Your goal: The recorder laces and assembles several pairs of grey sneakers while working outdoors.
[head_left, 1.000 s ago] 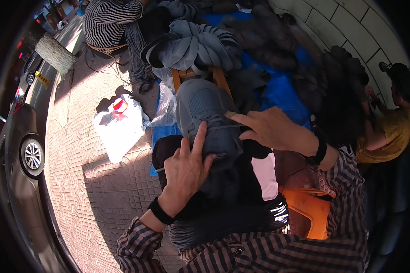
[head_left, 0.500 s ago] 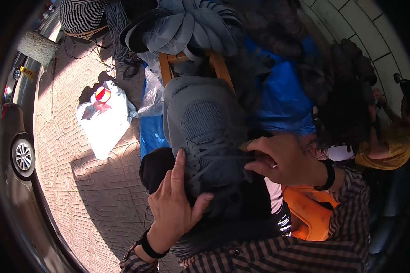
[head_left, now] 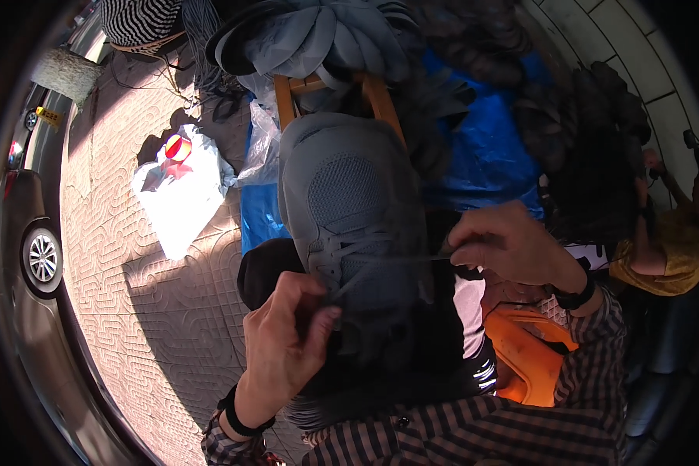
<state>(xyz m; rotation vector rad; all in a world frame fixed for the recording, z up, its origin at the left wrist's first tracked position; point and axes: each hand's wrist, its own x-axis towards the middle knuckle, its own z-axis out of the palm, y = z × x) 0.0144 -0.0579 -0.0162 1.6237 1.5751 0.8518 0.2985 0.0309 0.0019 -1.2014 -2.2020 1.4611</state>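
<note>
A grey sneaker [head_left: 346, 186] with a mesh toe lies in front of me, its toe pointing away. Its thin grey shoelace [head_left: 412, 258] crosses the eyelets and stretches out taut to the right. The end of that stretch is pinched in the fingers of my right hand [head_left: 512, 245], which is off the shoe's right side. At the near left eyelets, my left hand [head_left: 283, 342] has its fingers bent and thumb drawn in against the shoe's edge. What those fingertips hold is hidden.
A wooden frame [head_left: 380, 109] stands beyond the toe, with a pile of grey shoe pieces [head_left: 311, 46] above it. Blue sheeting [head_left: 481, 163] lies behind. A white plastic bag [head_left: 182, 210] is on the paving at left, near a parked car [head_left: 35, 311]. An orange object [head_left: 524, 357] is at lower right.
My right hand has moved right and slightly up, drawing the lace out straight. My left hand has curled its outstretched index finger and shifted slightly nearer to me.
</note>
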